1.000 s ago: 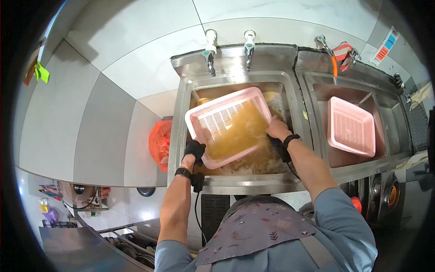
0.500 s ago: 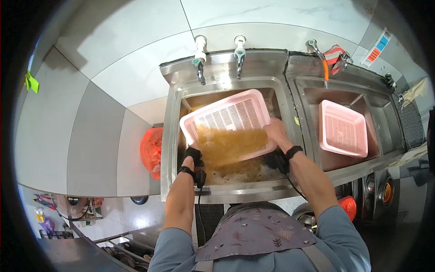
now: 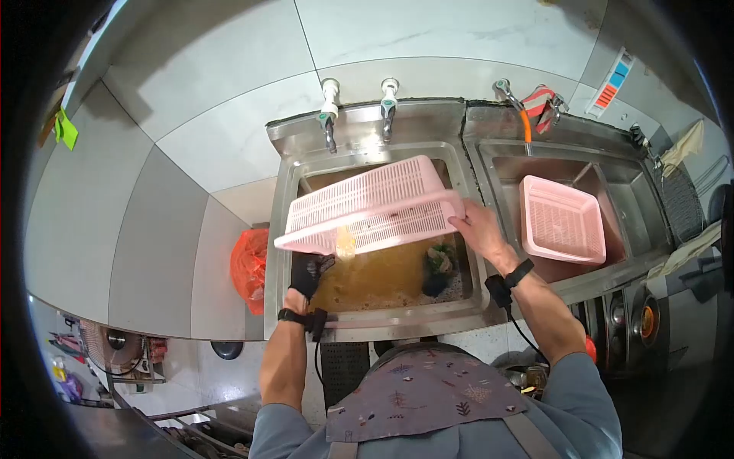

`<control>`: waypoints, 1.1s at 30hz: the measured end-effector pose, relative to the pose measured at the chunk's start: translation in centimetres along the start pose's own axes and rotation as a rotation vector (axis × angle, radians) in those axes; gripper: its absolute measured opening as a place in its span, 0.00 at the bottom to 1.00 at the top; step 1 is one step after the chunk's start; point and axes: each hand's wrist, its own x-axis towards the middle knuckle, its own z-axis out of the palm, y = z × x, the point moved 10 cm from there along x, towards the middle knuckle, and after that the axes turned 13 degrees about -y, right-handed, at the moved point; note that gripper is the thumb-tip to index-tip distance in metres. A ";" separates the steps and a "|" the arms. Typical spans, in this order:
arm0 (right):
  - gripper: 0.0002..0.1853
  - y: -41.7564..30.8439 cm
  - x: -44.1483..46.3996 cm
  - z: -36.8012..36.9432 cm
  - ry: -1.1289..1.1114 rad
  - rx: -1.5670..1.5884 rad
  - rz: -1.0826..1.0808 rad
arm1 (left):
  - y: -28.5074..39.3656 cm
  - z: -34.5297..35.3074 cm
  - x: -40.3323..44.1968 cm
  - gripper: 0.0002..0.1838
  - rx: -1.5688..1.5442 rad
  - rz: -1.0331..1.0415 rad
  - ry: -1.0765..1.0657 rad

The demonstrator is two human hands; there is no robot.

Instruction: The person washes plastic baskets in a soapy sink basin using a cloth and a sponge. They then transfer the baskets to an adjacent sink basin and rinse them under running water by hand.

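A pink plastic basket [image 3: 367, 191] with slotted sides is tilted up above the brownish water [image 3: 371, 275] in the left sink basin. My right hand [image 3: 483, 229], bare, grips its rim at the right corner, thumb over the edge. At the near left, my left hand [image 3: 308, 274] in a black glove is closed at the basket's lower rim, partly beneath it. Water runs off the lower edge near that hand. A dark bundle with a green and whitish top [image 3: 439, 262] sits in the water at the basin's right; its kind is unclear.
A second pink basket [image 3: 562, 220] stands in the right basin. Two taps [image 3: 328, 122] and a tap with an orange hose [image 3: 525, 126] stick out behind the sinks. A red plastic bag [image 3: 250, 268] hangs left of the sink. Cables trail from both wrists.
The basket has risen out of the water and tipped, its near rim now higher and its underside draining. The dark bundle at the basin's right has come into view.
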 end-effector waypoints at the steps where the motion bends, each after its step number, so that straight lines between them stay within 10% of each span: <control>1: 0.12 -0.7 -0.4 -0.9 0.057 0.023 -0.080 | 0.3 -0.8 -0.4 0.13 -0.339 0.046 0.103; 3: 0.13 -1.1 -0.8 -2.8 0.141 -0.076 -0.215 | 7.0 -1.5 -1.9 0.14 -1.533 0.097 0.223; 4: 0.14 -2.1 -1.5 -3.8 0.226 -0.176 -0.343 | 8.7 -2.3 -3.1 0.14 -1.531 0.097 0.216; 7: 0.14 -4.9 -3.4 -6.5 0.318 -0.287 -0.498 | 15.5 -6.1 -5.7 0.22 -0.115 0.173 0.243; 13: 0.17 7.1 -5.3 -3.9 0.073 -0.093 0.028 | 13.4 1.8 -2.3 0.19 0.382 0.329 -0.154; 21: 0.21 12.6 -9.9 0.1 0.146 0.544 0.581 | 5.3 8.2 1.6 0.16 0.163 0.117 -0.055; 24: 0.20 17.3 -10.3 4.5 0.106 0.798 0.570 | 5.7 8.8 0.7 0.14 0.579 0.200 -0.011; 30: 0.16 9.1 -8.0 -2.3 0.324 0.602 0.287 | 5.9 5.0 0.9 0.14 -0.590 0.132 0.238; 32: 0.18 14.3 -8.0 0.7 0.160 0.415 0.493 | 4.3 7.8 1.9 0.13 -0.154 0.027 -0.072; 33: 0.19 18.4 -7.9 2.0 0.173 0.236 0.535 | 7.7 9.5 1.7 0.16 0.554 0.345 -0.215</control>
